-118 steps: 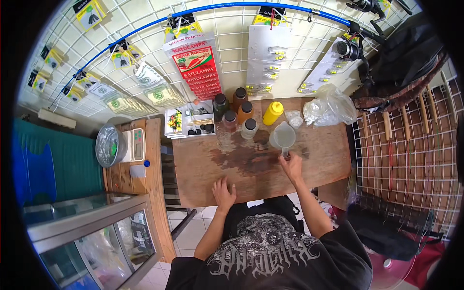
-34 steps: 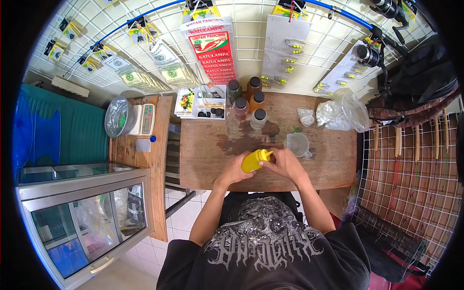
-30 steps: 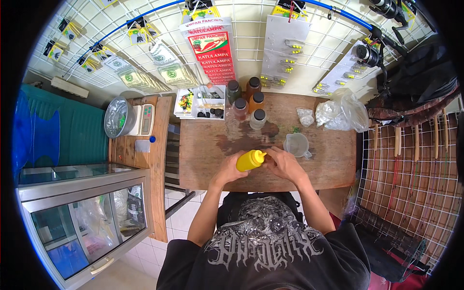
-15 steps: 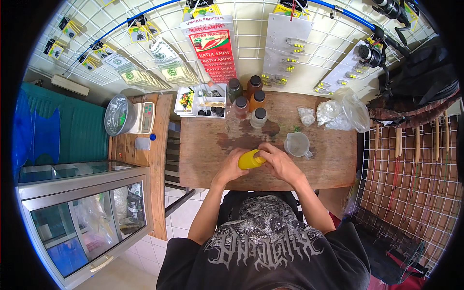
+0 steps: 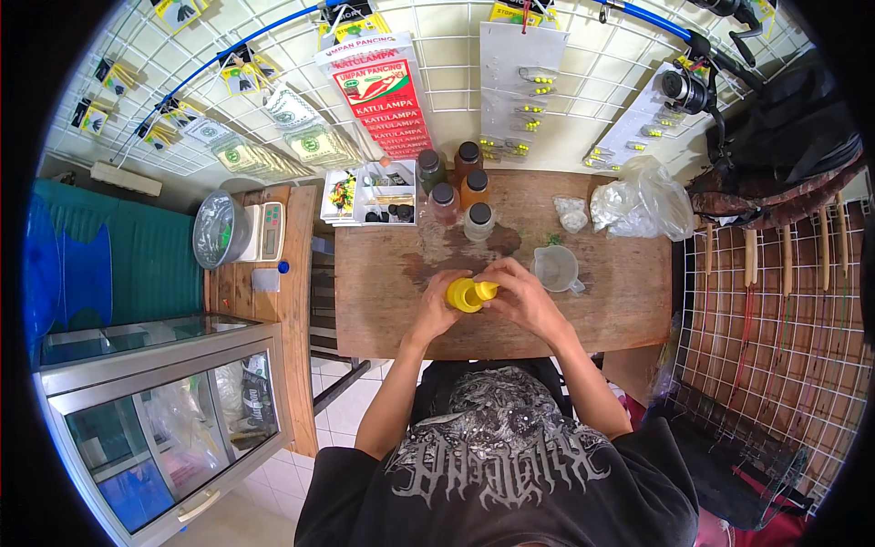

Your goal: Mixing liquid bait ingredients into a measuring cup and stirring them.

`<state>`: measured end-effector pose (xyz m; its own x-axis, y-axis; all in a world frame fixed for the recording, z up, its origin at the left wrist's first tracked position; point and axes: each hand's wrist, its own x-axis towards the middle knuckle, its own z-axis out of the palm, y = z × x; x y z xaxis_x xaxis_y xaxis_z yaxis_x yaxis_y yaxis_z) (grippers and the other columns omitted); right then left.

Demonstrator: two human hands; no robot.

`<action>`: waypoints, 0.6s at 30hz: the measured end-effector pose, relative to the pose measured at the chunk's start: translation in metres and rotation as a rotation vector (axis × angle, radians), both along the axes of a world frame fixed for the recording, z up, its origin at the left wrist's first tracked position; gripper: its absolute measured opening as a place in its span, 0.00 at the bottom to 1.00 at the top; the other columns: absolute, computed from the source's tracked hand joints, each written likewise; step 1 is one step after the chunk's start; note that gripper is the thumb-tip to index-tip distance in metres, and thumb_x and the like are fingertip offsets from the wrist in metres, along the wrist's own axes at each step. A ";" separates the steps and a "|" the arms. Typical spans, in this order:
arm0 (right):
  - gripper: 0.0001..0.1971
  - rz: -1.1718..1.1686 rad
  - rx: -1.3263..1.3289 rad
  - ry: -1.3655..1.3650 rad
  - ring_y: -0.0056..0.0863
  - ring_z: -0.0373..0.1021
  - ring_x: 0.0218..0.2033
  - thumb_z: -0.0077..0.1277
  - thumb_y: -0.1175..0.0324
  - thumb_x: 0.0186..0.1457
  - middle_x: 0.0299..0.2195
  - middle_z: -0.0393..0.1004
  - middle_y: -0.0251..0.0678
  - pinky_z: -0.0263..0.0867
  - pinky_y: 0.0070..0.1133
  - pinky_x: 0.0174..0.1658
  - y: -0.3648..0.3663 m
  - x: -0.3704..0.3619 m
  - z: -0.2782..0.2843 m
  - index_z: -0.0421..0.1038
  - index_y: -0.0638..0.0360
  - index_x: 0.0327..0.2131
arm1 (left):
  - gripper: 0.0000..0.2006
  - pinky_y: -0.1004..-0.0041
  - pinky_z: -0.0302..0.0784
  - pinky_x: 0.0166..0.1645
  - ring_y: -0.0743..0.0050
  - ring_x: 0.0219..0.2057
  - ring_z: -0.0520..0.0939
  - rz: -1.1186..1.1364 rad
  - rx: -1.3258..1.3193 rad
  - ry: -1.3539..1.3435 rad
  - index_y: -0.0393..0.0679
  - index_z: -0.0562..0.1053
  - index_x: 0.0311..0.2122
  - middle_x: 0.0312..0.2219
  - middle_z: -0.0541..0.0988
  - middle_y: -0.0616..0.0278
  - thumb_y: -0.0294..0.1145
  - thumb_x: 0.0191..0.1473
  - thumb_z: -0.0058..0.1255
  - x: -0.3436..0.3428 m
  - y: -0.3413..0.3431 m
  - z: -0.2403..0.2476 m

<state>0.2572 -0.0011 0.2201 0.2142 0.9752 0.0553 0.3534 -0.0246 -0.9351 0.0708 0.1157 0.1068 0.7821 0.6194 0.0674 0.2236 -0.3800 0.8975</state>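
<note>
Just above the near half of the wooden table, my left hand [image 5: 437,308] is closed round a yellow plastic bottle [image 5: 455,294]. Its round mouth shows uncovered and faces up toward me. A small yellow cap [image 5: 488,290] is pinched in the fingers of my right hand [image 5: 521,297], right beside the bottle's rim. Whether cap and rim touch, I cannot tell. To the right of my right hand stands a clear measuring jug [image 5: 557,270]. Beyond my hands are several dark-capped bottles with dark, orange and clear contents, the nearest being a clear bottle [image 5: 478,221].
A white divided box [image 5: 369,219] of small parts sits at the table's [image 5: 620,310] far left. Plastic bags [image 5: 643,205] lie far right. On the left side bench are a scale [image 5: 267,232] and a metal bowl [image 5: 221,228]. A wire grid with fishing gear rises behind.
The yellow cap has come off the bottle and is now in my right hand, and the bottle's mouth has turned up into sight. The whole view has shifted slightly.
</note>
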 end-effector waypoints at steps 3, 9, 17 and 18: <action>0.22 0.068 -0.025 -0.175 0.46 0.72 0.47 0.63 0.79 0.45 0.46 0.71 0.41 0.72 0.32 0.49 0.004 -0.005 -0.009 0.75 0.59 0.46 | 0.33 0.59 0.73 0.57 0.50 0.54 0.76 -0.020 0.003 -0.001 0.46 0.74 0.54 0.49 0.77 0.54 0.25 0.38 0.71 0.005 0.004 -0.005; 0.22 0.094 -0.003 -0.409 0.42 0.72 0.47 0.64 0.77 0.43 0.47 0.71 0.40 0.71 0.34 0.49 0.015 -0.017 -0.021 0.77 0.57 0.45 | 0.36 0.59 0.74 0.57 0.50 0.53 0.77 -0.011 -0.033 0.095 0.46 0.73 0.54 0.50 0.77 0.55 0.25 0.34 0.73 0.005 0.014 -0.004; 0.32 0.117 0.002 -0.449 0.47 0.69 0.54 0.63 0.76 0.45 0.55 0.67 0.44 0.69 0.34 0.54 0.043 -0.026 -0.031 0.69 0.53 0.57 | 0.34 0.62 0.76 0.54 0.52 0.52 0.80 0.093 -0.101 0.037 0.43 0.72 0.54 0.49 0.79 0.53 0.24 0.38 0.72 -0.001 0.030 -0.024; 0.32 0.120 0.003 -0.450 0.47 0.69 0.54 0.63 0.76 0.45 0.55 0.67 0.44 0.69 0.34 0.54 0.044 -0.026 -0.029 0.69 0.53 0.57 | 0.33 0.62 0.76 0.54 0.52 0.51 0.81 0.131 -0.128 0.037 0.42 0.72 0.54 0.48 0.80 0.52 0.24 0.38 0.71 -0.001 0.033 -0.026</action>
<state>0.2308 0.0427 0.1910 0.0540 0.9913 0.1202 0.7243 0.0439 -0.6880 0.0697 0.1482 0.0804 0.6948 0.7177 -0.0464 0.2978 -0.2283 0.9269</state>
